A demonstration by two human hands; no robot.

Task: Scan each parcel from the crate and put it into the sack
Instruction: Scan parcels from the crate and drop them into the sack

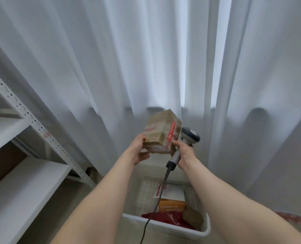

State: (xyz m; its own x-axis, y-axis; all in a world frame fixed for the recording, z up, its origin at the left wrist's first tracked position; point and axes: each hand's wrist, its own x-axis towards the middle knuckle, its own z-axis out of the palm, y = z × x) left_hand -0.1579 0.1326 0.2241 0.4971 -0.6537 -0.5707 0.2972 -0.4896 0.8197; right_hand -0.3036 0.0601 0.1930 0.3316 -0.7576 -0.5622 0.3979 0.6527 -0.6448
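A brown cardboard parcel point(161, 132) wrapped in red-printed tape is held up in front of the curtain. My left hand point(139, 150) grips its lower left corner, thumb on the near face and fingers underneath. My right hand point(184, 154) holds the grey handle of a corded barcode scanner point(189, 138), and its thumb touches the parcel's lower right edge. The scanner head sits just right of the parcel. Below, a white mesh crate point(172, 228) holds a white mailer point(170, 191), an orange box point(171, 205), a red bag point(163, 220) and a brown parcel point(192, 218).
White curtains point(146, 59) fill the background. A white metal shelf rack point(23, 155) stands at the left, with a brown box point(1, 166) on a shelf. The scanner cable point(155, 208) hangs down across the crate. A red edge point(294, 218) shows at the lower right.
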